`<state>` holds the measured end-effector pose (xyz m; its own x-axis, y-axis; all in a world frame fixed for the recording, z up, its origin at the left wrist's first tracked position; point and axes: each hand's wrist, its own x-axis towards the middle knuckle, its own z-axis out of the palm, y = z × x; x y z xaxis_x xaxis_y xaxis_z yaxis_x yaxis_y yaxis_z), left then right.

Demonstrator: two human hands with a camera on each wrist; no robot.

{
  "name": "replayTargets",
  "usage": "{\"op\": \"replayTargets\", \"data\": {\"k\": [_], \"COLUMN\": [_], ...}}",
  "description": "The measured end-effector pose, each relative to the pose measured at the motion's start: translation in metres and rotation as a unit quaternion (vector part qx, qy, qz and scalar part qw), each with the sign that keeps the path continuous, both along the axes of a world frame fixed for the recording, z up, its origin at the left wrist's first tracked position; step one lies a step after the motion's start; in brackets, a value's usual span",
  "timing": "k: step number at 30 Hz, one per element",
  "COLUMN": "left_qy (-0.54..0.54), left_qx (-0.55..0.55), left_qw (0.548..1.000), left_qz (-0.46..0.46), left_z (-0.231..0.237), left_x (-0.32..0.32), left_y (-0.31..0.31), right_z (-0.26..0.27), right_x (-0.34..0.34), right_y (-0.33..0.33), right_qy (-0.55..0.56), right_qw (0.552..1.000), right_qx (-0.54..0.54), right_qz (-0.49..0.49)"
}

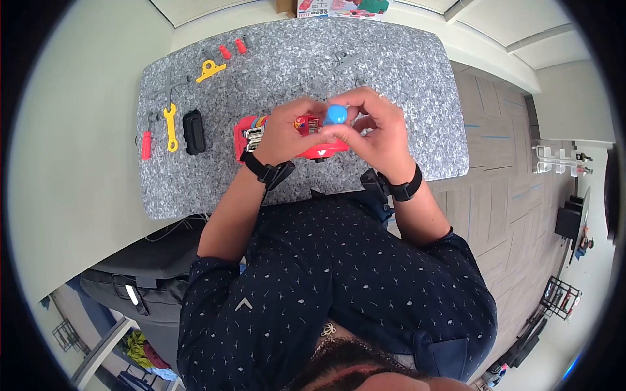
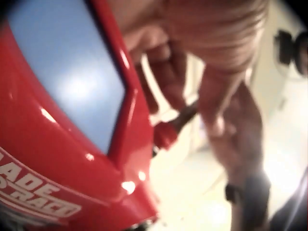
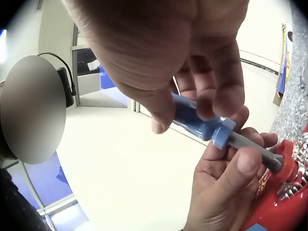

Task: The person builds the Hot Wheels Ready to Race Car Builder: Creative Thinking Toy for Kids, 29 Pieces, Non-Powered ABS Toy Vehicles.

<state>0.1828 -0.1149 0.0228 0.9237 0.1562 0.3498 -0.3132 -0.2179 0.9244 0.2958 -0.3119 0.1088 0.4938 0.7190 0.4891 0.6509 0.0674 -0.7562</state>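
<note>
My right hand (image 1: 381, 127) grips the blue handle of a toy screwdriver (image 3: 197, 120). Its grey shaft slants down to a red bolt-like piece (image 3: 288, 161) on a red toy car (image 1: 240, 140). My left hand (image 1: 283, 133) is over the car, with its thumb and fingers (image 3: 248, 161) around the lower shaft, close to the red piece. In the left wrist view, the car's light-blue window (image 2: 72, 77) fills the left side, and the red piece and part of the shaft show below the left fingers. Both hands cover much of the car in the head view.
On the speckled grey table (image 1: 280, 72) lie a yellow wrench (image 1: 171, 127), a black part (image 1: 193, 132), a red-handled tool (image 1: 146, 144), a yellow part (image 1: 210, 70), a red piece (image 1: 241, 45) and a grey part (image 1: 349, 61). A printed box (image 1: 342, 8) stands behind.
</note>
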Motion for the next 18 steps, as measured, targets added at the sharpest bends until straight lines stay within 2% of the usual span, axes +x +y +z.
{"op": "replayTargets", "data": {"k": [1,4,8,10,14,16,18], "left_qy": [0.017,0.027,-0.004,-0.004,0.039,0.034,0.025], "left_qx": [-0.002,0.014,0.023,0.011,-0.055,-0.04,-0.03], "left_qw": [1.0,0.999,0.998,0.999,0.996,0.996,0.997], "left_qz": [-0.001,-0.017,-0.055,-0.051,-0.065,-0.074,-0.073], "left_z": [0.005,0.006,-0.001,0.004,-0.006,-0.001,0.004], "left_x": [-0.002,-0.005,-0.003,-0.002,-0.002,-0.005,-0.006], "left_y": [0.0,0.004,0.006,0.004,0.005,0.006,0.004], "right_z": [0.0,0.014,0.005,0.003,0.01,0.001,-0.002], "right_x": [-0.002,-0.012,-0.001,-0.001,-0.007,-0.006,-0.007], "right_y": [0.0,0.005,0.004,0.003,0.009,0.008,0.008], "right_qy": [-0.007,0.062,0.017,0.001,0.012,0.04,0.02], "right_qw": [1.0,0.997,0.999,1.0,0.999,0.998,0.999], "right_qx": [0.003,0.018,0.026,0.006,0.032,0.048,0.038], "right_qz": [0.002,-0.034,0.019,0.003,-0.002,0.028,-0.005]}}
